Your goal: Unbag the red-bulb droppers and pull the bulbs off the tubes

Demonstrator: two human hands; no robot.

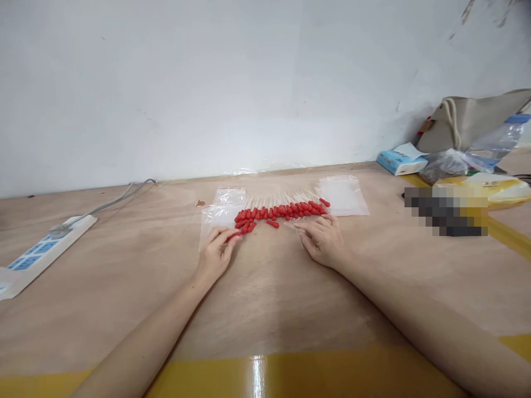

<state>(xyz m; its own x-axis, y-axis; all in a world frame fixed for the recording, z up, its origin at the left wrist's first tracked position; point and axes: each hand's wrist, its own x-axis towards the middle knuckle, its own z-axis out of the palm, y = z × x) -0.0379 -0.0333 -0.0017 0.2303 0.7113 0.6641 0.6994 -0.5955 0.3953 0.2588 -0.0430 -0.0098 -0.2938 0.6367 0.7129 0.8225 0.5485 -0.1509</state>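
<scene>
power strip (46,249) left; blue tissue pack (399,163) right; beige bag (475,121) behind

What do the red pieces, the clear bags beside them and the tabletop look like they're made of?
Red pieces: possibly smooth rubber or plastic, from the even, solid colour; too small to be sure.
Clear bags: likely thin, glossy plastic film, being translucent with shiny glints.
Tabletop: apparently wood or imitation, fairly dull, with streaky brown grain.

red-ended pale sticks (282,210) | packed side by side, red ends nearside | loose red pieces (272,224) just in front
</scene>
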